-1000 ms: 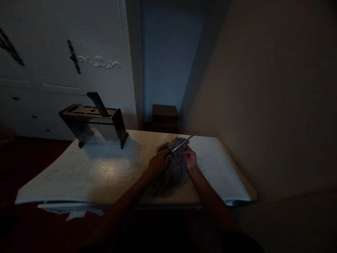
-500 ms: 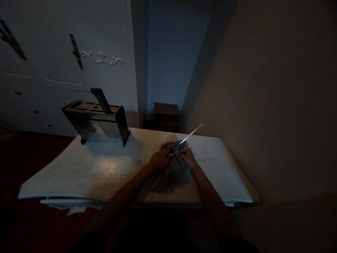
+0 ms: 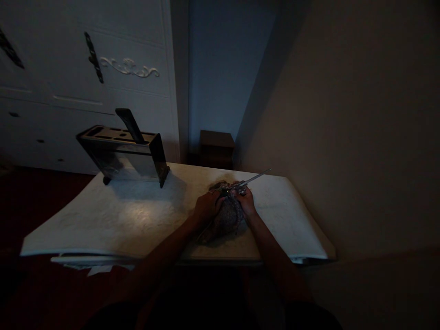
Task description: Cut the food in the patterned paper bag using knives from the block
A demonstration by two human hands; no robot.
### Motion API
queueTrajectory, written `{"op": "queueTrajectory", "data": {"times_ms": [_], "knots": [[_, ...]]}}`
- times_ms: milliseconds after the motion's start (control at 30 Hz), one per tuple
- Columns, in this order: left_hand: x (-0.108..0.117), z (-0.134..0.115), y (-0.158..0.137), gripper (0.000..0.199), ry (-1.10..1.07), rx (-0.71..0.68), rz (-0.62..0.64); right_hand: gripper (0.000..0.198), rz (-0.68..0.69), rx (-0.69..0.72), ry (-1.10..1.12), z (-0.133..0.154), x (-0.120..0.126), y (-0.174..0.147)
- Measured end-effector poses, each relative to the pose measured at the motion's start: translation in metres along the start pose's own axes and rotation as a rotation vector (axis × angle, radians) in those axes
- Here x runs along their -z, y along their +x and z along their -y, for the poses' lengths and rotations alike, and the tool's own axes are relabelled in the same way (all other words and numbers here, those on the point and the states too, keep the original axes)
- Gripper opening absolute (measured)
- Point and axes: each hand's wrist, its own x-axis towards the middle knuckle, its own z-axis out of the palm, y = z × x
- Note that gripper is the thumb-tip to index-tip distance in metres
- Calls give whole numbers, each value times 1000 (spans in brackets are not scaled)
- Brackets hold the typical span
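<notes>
Wrapped around the dark handle of a knife point(image 3: 257, 176), the fingers of my left hand point(image 3: 207, 205) are closed. The thin blade points up and to the right, seen nearly edge-on. My right hand point(image 3: 246, 201) is closed on a dark grey fuzzy cloth point(image 3: 228, 217), bunched around part of the blade. Only the outer length and tip of the blade show beyond the cloth. The rest of the cloth hangs below both hands onto the white-topped table point(image 3: 144, 220). Dim light hides the finger details.
A metal-sided knife block point(image 3: 127, 158) with one black-handled knife point(image 3: 129, 124) in it stands at the table's left back. Behind it is a white cabinet point(image 3: 137, 101). A brown box-like piece point(image 3: 216, 140) lies beyond the table, and a wall point(image 3: 337, 137) rises at the right.
The blade has turned to lie lower and more edge-on, its tip shifting right and slightly down. The right hand and cloth have slid slightly along it. The view has moved a little.
</notes>
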Motion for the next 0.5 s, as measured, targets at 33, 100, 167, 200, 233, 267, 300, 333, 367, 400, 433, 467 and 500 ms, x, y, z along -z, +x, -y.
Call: {"op": "queueTrajectory", "data": {"times_ms": [33,100,167,200,233,267,300,333,367,400,433,467,500], "knots": [[0,1,0,38,-11,-3,-14,41,-6,1,7,0,-1,-1],[1,2,0,33,-26,2,-41,42,-22,-2,24,1,-2,-2],[1,3,0,30,-24,19,-68,42,-32,-7,34,1,-4,-4],[1,3,-1,29,-20,27,-81,42,-32,-8,34,1,-4,-4],[1,4,-1,28,-19,29,-89,43,-32,-6,31,1,-4,-4],[0,4,-1,28,-19,26,-95,43,-34,-5,28,1,-4,-4],[0,4,-2,28,-22,22,-94,44,-36,-4,24,0,-4,-4],[0,3,-2,28,-26,18,-90,44,-41,-2,21,0,-4,-4],[-1,3,-2,28,-28,16,-85,44,-45,0,20,0,-3,-4],[0,2,-2,29,-31,17,-80,44,-45,2,21,-1,-3,-3],[0,1,-2,29,-35,20,-74,43,-41,1,25,-1,-3,-3],[0,0,-2,30,-40,24,-69,43,-36,-3,34,0,-2,-3],[1,-1,-2,32,-45,29,-64,43,-36,-10,47,0,-2,-3]]}}
